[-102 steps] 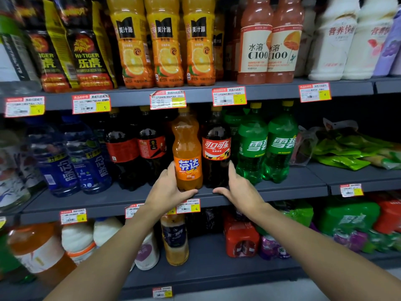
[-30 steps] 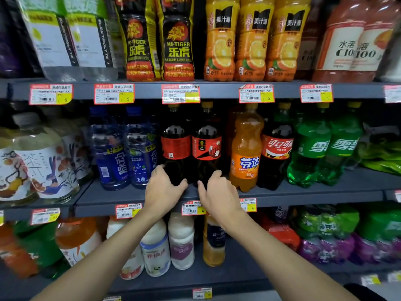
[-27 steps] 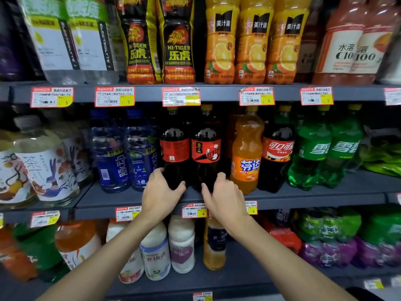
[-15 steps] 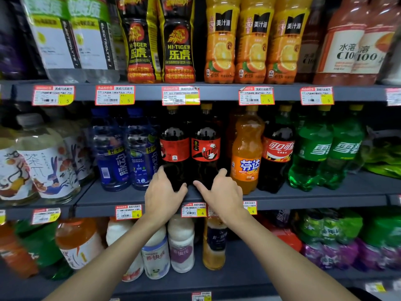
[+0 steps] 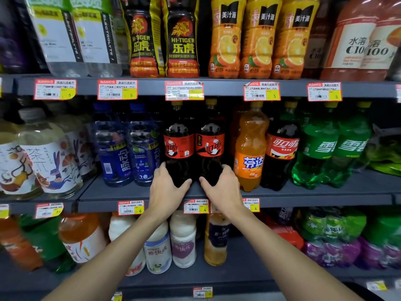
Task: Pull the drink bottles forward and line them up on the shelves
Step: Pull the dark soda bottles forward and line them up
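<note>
Two dark cola bottles with red labels stand side by side on the middle shelf (image 5: 325, 195). My left hand (image 5: 166, 189) wraps the base of the left cola bottle (image 5: 178, 146). My right hand (image 5: 221, 187) wraps the base of the right cola bottle (image 5: 210, 145). Both bottles are upright, near the shelf's front edge. Right of them stand an orange soda bottle (image 5: 249, 148), a red-label cola bottle (image 5: 282, 148) and two green soda bottles (image 5: 332, 148). Left of them stand two blue drink bottles (image 5: 128, 148).
Large tea bottles (image 5: 43, 157) fill the left section. The top shelf (image 5: 227, 88) carries electrolyte, energy and orange juice bottles (image 5: 256, 38). The bottom shelf holds milk drink bottles (image 5: 169, 242) and green and purple packs (image 5: 338, 237). Price tags line the shelf edges.
Since 3.4 s ago my hands left the orange soda and red-label cola and moved left to the two dark cola bottles. Over the last second both bottles slid forward slightly and turned.
</note>
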A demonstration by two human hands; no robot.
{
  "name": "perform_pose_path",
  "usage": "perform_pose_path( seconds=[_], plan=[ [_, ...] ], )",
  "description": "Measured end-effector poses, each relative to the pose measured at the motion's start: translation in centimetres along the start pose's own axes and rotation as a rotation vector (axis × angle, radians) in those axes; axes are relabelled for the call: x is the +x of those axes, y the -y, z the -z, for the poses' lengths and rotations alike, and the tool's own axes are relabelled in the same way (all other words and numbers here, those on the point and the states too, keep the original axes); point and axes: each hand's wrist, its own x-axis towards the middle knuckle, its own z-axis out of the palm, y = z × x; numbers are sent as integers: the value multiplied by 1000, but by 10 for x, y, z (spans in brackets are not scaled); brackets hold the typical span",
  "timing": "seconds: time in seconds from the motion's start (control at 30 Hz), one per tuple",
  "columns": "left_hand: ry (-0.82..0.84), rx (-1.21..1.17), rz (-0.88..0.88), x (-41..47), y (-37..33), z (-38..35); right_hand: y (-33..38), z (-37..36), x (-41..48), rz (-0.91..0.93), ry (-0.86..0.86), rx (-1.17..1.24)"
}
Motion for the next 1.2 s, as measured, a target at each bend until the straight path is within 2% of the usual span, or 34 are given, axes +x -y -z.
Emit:
perform_pose_path(
  seconds=[0.1, 0.23, 0.33, 0.4, 0.5, 0.63, 0.83, 1.07, 1.2],
  plan=[
    [6, 82, -18, 1, -5, -2, 3, -4, -4, 10, -41, -119],
    [14, 177, -61, -7, -2, -5, -3, -7, -22, 125, -101, -264],
    [30, 100, -59, -4, 7, 1, -6, -3, -19, 146, -100, -244],
    [66, 38, -9, 3, 9, 6, -2, -2, -12, 113, -82, -207],
    [102, -4, -29, 8, 12, 8, 7, -3, -3, 63, -49, -193],
    [98, -11, -90, 10, 16, 9, 5, -6, 2, 63, -12, -182],
    [144, -24, -79, 18, 24, 11, -9, 3, 8, 105, 87, -5],
    [341, 136, -181, 36, 33, 25, -19, 25, 15, 199, 268, -31],
    [337, 167, -222, 41, 34, 24, -18, 20, 15, 193, 251, -80]
  ],
)
